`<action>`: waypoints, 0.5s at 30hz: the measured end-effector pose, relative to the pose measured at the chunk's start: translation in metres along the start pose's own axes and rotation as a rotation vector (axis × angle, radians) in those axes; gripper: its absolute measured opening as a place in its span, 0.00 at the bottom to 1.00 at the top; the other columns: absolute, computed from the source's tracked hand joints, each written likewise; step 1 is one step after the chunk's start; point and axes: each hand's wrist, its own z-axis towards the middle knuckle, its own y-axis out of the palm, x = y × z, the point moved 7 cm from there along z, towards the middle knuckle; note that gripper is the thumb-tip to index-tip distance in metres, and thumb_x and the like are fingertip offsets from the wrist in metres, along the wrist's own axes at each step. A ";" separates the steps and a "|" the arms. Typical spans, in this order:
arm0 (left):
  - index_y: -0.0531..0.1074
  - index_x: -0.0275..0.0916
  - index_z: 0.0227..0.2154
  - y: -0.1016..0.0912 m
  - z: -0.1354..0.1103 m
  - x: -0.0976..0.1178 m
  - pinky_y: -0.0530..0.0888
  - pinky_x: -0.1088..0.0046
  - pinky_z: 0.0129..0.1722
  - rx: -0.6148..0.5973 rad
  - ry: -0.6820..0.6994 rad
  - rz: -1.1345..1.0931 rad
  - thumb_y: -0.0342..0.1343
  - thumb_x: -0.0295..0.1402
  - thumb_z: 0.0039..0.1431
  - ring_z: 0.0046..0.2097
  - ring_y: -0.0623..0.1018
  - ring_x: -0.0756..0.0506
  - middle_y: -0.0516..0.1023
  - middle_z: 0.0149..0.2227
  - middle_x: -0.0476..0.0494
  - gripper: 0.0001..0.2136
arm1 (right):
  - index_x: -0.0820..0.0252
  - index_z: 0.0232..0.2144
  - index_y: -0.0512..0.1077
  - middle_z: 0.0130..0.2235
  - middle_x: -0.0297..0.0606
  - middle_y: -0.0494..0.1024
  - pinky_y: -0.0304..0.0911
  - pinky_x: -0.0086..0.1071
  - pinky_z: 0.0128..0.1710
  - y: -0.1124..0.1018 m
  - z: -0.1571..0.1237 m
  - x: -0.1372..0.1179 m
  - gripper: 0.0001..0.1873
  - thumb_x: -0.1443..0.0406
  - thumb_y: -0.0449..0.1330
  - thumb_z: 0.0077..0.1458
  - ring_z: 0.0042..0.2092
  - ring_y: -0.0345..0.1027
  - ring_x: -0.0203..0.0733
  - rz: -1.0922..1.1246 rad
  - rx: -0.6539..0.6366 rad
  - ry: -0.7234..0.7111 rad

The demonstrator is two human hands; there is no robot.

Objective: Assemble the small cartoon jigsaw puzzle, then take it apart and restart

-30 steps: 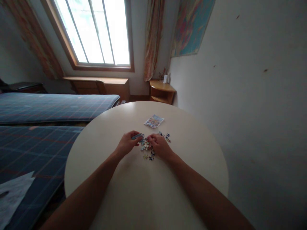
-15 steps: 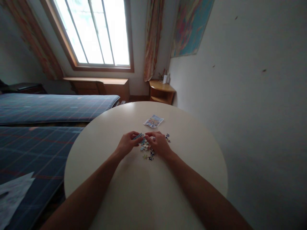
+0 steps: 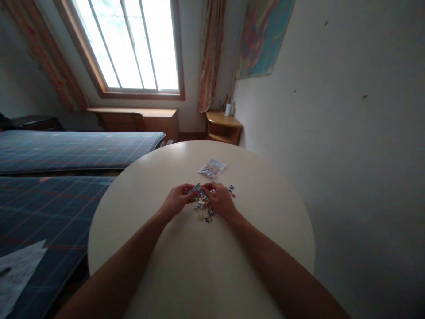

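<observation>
Over a small pile of jigsaw puzzle pieces, my two hands are close together. My left hand pinches a narrow bluish joined strip of jigsaw pieces, held tilted just above the pile. Thumb and forefinger of my right hand are closed at the strip's upper right end on what looks like a small jigsaw piece, mostly covered by the fingers. A few loose pieces lie to the right of that hand, and others lie nearer to me.
A small printed picture sheet or packet lies beyond my hands on the round white table. Two plaid mattresses are on the left, with papers on the nearer one. A wooden corner shelf stands behind the table.
The strip in my left hand has tilted more steeply, its far end turned upward. My right fingers have shifted slightly at its end. The pile looks much the same.
</observation>
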 end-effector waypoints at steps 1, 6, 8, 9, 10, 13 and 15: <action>0.76 0.34 0.35 0.000 0.000 -0.001 0.77 0.66 0.41 0.000 -0.009 -0.001 0.73 0.49 0.34 0.35 0.80 0.45 0.82 0.33 0.41 0.27 | 0.60 0.36 0.77 0.36 0.39 0.82 0.63 0.33 0.43 0.001 0.000 0.000 0.08 0.63 0.59 0.60 0.39 0.74 0.41 0.004 0.001 0.010; 0.76 0.34 0.34 0.003 -0.002 -0.004 0.77 0.67 0.39 -0.005 -0.045 -0.001 0.72 0.49 0.35 0.34 0.80 0.45 0.82 0.32 0.42 0.27 | 0.61 0.40 0.74 0.34 0.39 0.80 0.62 0.30 0.36 0.006 -0.003 0.001 0.10 0.63 0.55 0.62 0.33 0.73 0.39 0.029 -0.004 0.057; 0.76 0.34 0.34 0.006 -0.003 -0.003 0.76 0.68 0.38 -0.011 -0.058 -0.003 0.72 0.50 0.35 0.35 0.81 0.45 0.82 0.32 0.42 0.27 | 0.62 0.40 0.74 0.33 0.38 0.80 0.62 0.30 0.34 0.007 -0.003 0.001 0.11 0.62 0.55 0.62 0.32 0.72 0.38 0.048 -0.016 0.058; 0.76 0.34 0.34 0.007 -0.004 -0.003 0.76 0.69 0.38 -0.015 -0.063 -0.004 0.72 0.50 0.36 0.35 0.81 0.45 0.82 0.32 0.42 0.27 | 0.61 0.39 0.74 0.33 0.38 0.80 0.62 0.30 0.34 0.007 -0.003 0.001 0.11 0.61 0.55 0.62 0.32 0.72 0.38 0.061 -0.022 0.055; 0.75 0.34 0.33 0.008 -0.004 -0.002 0.76 0.69 0.38 -0.018 -0.065 -0.007 0.71 0.50 0.36 0.35 0.81 0.45 0.81 0.32 0.42 0.26 | 0.61 0.39 0.74 0.33 0.38 0.80 0.62 0.30 0.33 0.007 -0.003 0.002 0.12 0.60 0.55 0.62 0.32 0.72 0.38 0.076 -0.027 0.051; 0.75 0.34 0.34 0.008 -0.005 -0.001 0.76 0.69 0.38 -0.020 -0.063 -0.011 0.71 0.50 0.38 0.36 0.82 0.44 0.81 0.33 0.41 0.26 | 0.61 0.37 0.74 0.33 0.38 0.79 0.62 0.30 0.34 0.005 -0.002 0.001 0.12 0.59 0.55 0.62 0.33 0.71 0.39 0.118 -0.029 0.036; 0.75 0.34 0.33 0.007 -0.004 0.000 0.77 0.69 0.38 -0.015 -0.056 -0.010 0.71 0.50 0.37 0.35 0.82 0.44 0.81 0.32 0.41 0.26 | 0.61 0.36 0.74 0.32 0.38 0.79 0.62 0.30 0.35 0.004 -0.002 0.000 0.12 0.59 0.56 0.61 0.34 0.71 0.39 0.146 -0.026 0.030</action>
